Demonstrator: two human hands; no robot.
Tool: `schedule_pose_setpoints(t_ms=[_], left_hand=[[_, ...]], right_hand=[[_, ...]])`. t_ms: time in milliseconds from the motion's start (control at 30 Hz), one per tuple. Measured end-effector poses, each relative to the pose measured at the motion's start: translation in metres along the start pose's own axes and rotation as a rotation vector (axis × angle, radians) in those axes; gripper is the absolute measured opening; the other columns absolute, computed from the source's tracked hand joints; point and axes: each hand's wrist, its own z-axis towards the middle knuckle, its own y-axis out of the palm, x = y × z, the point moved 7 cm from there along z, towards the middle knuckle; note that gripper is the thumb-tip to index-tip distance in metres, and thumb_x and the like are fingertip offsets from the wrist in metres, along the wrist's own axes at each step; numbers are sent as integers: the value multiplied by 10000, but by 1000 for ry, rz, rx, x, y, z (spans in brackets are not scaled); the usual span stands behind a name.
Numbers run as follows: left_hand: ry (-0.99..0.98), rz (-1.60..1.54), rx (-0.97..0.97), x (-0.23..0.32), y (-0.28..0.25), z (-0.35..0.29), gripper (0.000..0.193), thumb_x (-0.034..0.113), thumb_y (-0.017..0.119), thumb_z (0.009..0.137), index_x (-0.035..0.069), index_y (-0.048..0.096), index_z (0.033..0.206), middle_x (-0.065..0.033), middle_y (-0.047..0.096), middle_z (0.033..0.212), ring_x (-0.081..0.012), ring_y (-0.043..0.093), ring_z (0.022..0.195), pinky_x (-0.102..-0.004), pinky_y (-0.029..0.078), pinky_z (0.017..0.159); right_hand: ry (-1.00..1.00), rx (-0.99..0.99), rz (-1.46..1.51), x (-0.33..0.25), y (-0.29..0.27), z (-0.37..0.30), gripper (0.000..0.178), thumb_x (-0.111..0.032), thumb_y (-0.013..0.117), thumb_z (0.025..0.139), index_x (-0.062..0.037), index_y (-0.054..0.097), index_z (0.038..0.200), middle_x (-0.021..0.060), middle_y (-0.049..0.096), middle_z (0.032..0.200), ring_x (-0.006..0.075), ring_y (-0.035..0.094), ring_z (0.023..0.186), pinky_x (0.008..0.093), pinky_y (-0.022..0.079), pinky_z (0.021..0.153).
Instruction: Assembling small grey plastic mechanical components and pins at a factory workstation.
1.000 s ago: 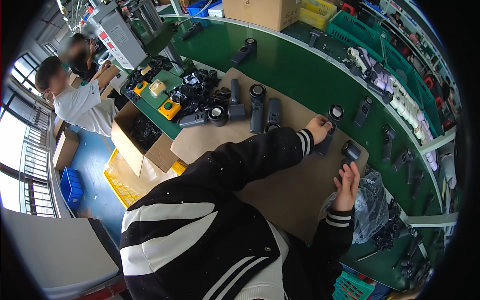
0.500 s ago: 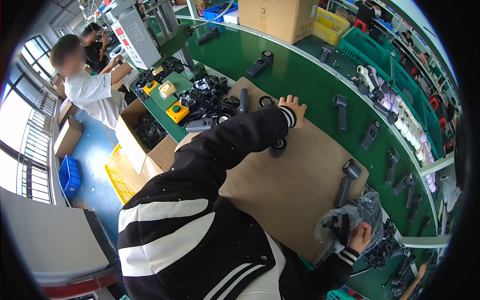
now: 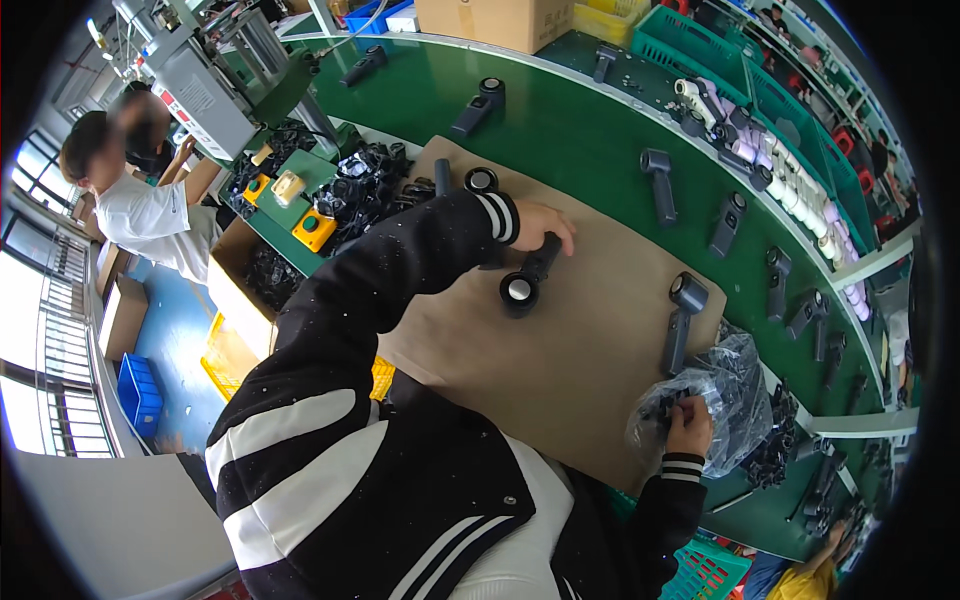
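My left hand is closed around the handle of a dark grey handheld device, whose round head has a silver disc in a black ring. This device is over the brown cardboard sheet. A similar device lies by the sheet's right edge. Beside it, my right hand has its fingers pinched together at a clear plastic bag with black parts in it. What those fingertips hold is too small to make out. Another round-headed device rests beyond my left sleeve, partly covered.
Several more grey devices lie along the green table. At the left stand a press machine, yellow-based buttons and a heap of black parts. Green crates line the far right. A person works at the left.
My left hand has come nearer and left, closing on the device's handle and turning it. My right hand has shifted slightly up and left at the bag. The whole view has shifted.
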Motion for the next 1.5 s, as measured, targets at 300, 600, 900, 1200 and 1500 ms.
schedule_pose_setpoints(t_ms=[300, 600, 900, 1200, 1500], left_hand=[[-157, 272, 35, 21, 10, -34, 449, 61, 563, 740, 198, 673, 1153, -35, 615, 1197, -290, 566, 1086, -412, 408, 1000], [-393, 121, 255, 97, 84, -57, 476, 356, 678, 798, 166, 533, 1209, -91, 616, 1136, -304, 636, 894, -405, 454, 901], [-438, -119, 445, 124, 77, -77, 390, 385, 624, 855, 109, 589, 1128, -67, 684, 816, -301, 662, 726, -372, 518, 665], [-843, 515, 653, -102, -83, -209, 248, 251, 539, 888, 173, 633, 1104, -56, 691, 1024, -321, 644, 890, -467, 486, 766], [-979, 626, 283, -112, -70, -197, 309, 240, 554, 867, 199, 625, 1165, -28, 672, 999, -315, 628, 913, -495, 445, 826]], right_hand=[[-15, 329, 465, 11, -23, 0, 134, -99, 520, 951, -77, 633, 1018, 50, 610, 858, 177, 542, 705, 295, 455, 677], [27, 342, 1021, -17, -39, 6, 190, -65, 489, 983, -24, 602, 1130, 64, 606, 861, 131, 563, 688, 239, 496, 681], [-159, -36, 1106, -139, 6, 34, 177, -63, 478, 980, -43, 498, 1155, 61, 583, 805, 128, 548, 676, 240, 486, 657], [43, -275, 1169, -148, 45, 21, 147, -45, 488, 959, -45, 513, 1104, 67, 576, 821, 123, 531, 679, 230, 517, 629], [-68, -259, 961, -139, 52, 21, 98, -3, 503, 932, -39, 566, 998, 57, 560, 832, 109, 512, 697, 226, 528, 613]])
